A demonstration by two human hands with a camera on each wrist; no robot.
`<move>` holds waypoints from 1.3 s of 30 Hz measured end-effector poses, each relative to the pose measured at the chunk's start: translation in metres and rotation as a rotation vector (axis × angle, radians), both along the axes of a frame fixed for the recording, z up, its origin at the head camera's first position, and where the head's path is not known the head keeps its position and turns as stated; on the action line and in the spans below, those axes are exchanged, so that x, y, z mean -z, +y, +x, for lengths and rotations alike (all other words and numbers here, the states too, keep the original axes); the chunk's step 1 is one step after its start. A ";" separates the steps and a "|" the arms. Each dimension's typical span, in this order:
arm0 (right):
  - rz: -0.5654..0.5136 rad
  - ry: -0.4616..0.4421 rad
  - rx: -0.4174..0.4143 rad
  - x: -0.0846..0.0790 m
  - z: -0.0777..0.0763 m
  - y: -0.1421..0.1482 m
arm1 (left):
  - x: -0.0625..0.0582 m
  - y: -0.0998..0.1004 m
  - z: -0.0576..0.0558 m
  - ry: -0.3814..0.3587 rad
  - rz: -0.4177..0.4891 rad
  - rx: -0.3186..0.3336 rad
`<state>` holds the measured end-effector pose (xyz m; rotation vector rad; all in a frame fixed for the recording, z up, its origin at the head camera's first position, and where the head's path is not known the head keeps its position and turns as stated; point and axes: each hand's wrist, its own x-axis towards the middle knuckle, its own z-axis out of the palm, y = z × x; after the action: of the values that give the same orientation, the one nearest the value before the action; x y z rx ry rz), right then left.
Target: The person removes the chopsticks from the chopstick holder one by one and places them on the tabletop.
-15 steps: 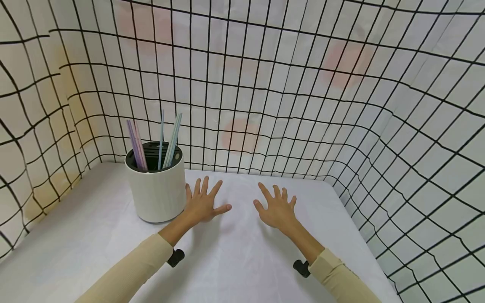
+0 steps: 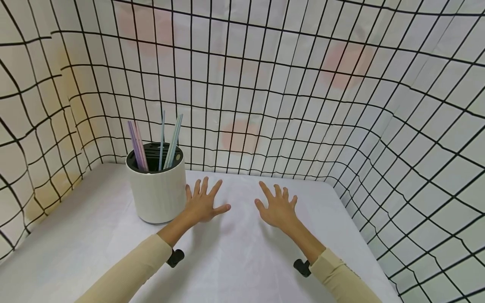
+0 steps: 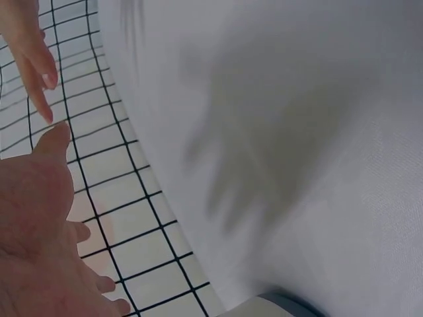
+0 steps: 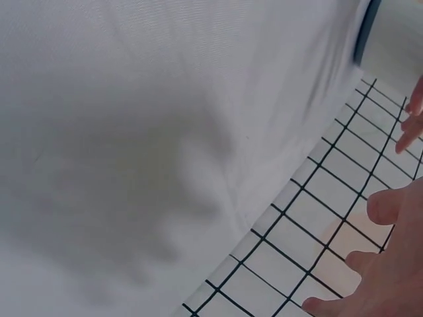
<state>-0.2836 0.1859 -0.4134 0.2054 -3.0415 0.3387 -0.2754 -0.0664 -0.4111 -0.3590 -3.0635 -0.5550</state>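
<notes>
My left hand [image 2: 201,206] hovers over the white-covered table with its fingers spread, holding nothing. Just left of it stands a white round holder [image 2: 159,198] with a black slotted top. Several thin sticks rise from that holder: purple and pink sticks [image 2: 138,145] on the left, pale blue and green sticks [image 2: 173,141] on the right. My right hand [image 2: 279,210] is also spread and holds nothing, above the table right of centre. In the left wrist view the left palm [image 3: 33,231] shows above a hand shadow. The right wrist view catches part of the right hand [image 4: 390,264].
A white cloth covers the table [image 2: 235,269]. Black wire grid [image 2: 242,88] walls with white sheeting behind rise at the back, left and right. A small black device [image 2: 175,258] sits at the left wrist, another black device [image 2: 302,267] at the right.
Both hands keep nearly the same place and spread pose. The whole head view has shifted very slightly; the holder and sticks stay put.
</notes>
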 end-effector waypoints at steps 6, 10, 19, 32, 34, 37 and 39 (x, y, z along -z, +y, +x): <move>0.004 -0.008 -0.015 -0.006 0.003 -0.003 | -0.008 -0.002 0.003 -0.016 0.018 0.023; 0.000 0.017 -0.032 -0.013 0.005 -0.006 | -0.018 -0.003 0.006 -0.044 0.001 0.043; -0.011 0.031 -0.078 -0.034 0.005 -0.015 | -0.046 -0.007 0.005 -0.069 -0.048 0.074; -0.100 0.073 -0.140 -0.075 -0.008 -0.029 | -0.097 -0.024 -0.002 -0.032 0.044 0.096; -0.135 0.077 -0.152 -0.081 -0.010 -0.035 | -0.104 -0.028 -0.002 -0.018 0.079 0.105; -0.208 0.076 -0.175 -0.090 -0.012 -0.044 | -0.115 -0.035 -0.001 0.011 0.136 0.105; -0.253 0.071 -0.192 -0.093 -0.014 -0.051 | -0.122 -0.042 0.000 0.028 0.169 0.106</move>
<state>-0.2975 0.1352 -0.3203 0.4821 -2.8783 0.7068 -0.2757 -0.1087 -0.2896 -0.5221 -2.9559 -0.7986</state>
